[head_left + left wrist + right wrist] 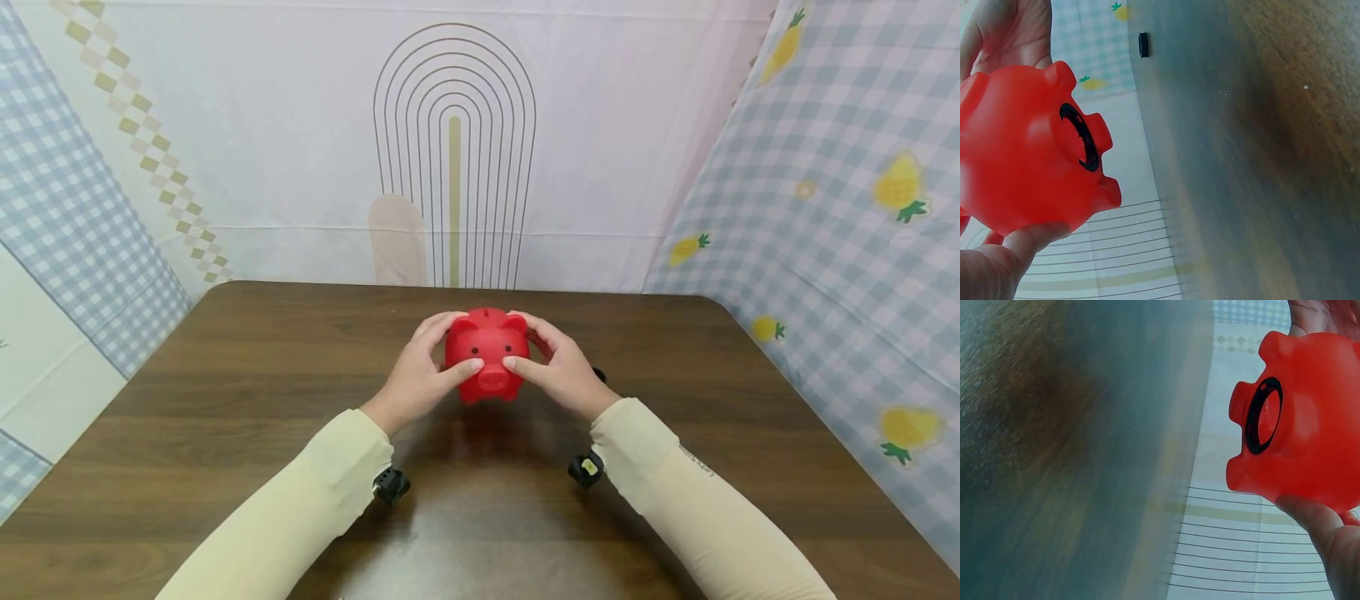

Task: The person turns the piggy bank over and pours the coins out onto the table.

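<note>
A red piggy bank [489, 342] is held up off the table between both hands, its snout toward me and the coin slot on top. My left hand [420, 367] grips its left side, thumb beside the snout. On the other side my right hand [564, 368] grips it in the same way. Both wrist views show the underside: stubby feet and a round opening with a black rim [1264, 415], open in the middle. On the table behind the right hand lies a small round black piece [1144, 45], mostly hidden in the head view.
The brown wooden table [300, 375] spreads beneath both arms. A white patterned cloth [285, 125] hangs behind it, and blue checked cloth [840, 217] hangs at the sides. A small black device [392, 483] is worn on each wrist.
</note>
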A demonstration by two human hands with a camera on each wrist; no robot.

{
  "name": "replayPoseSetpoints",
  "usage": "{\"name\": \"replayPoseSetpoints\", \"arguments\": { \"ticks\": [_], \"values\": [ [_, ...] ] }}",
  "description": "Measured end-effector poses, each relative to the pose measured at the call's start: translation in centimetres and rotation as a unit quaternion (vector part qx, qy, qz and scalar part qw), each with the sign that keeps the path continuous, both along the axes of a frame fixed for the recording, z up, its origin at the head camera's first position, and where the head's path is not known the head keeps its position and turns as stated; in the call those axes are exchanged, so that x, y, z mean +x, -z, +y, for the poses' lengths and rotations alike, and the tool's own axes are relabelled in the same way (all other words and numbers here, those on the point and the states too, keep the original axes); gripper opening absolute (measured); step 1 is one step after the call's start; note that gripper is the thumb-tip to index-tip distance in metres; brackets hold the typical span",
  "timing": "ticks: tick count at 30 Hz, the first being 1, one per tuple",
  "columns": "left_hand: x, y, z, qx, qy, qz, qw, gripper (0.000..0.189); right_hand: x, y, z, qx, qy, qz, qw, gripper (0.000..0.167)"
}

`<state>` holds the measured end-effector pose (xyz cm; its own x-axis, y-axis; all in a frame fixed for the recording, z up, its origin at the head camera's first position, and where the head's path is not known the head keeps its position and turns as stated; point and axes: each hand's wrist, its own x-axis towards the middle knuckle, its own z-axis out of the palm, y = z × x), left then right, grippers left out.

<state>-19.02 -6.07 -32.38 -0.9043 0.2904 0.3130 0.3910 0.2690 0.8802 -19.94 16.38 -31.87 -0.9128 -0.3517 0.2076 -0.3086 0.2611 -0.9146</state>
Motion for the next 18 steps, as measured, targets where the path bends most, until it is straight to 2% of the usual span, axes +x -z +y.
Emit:
{"name": "replayPoseSetpoints", "arguments": {
  "ticks": [6,11,18],
  "values": [
    [-0.04,-0.08,-0.06,0.000,0.009,0.002,1.0000,0.065,0.02,0.06,-0.01,-0.029,-0.011,0.007,0.9995,0.064],
    [-0.09,-0.08,-0.09,-0.008,0.012,0.004,0.9999,0.067,-0.03,0.03,-0.06,-0.031,-0.011,0.015,0.9993,0.064],
    [-0.01,-0.59,-0.04,0.003,0.022,0.057,0.9981,0.065,0.05,-0.46,-0.15,-0.014,-0.009,0.061,0.9980,0.064]
  ]
}}
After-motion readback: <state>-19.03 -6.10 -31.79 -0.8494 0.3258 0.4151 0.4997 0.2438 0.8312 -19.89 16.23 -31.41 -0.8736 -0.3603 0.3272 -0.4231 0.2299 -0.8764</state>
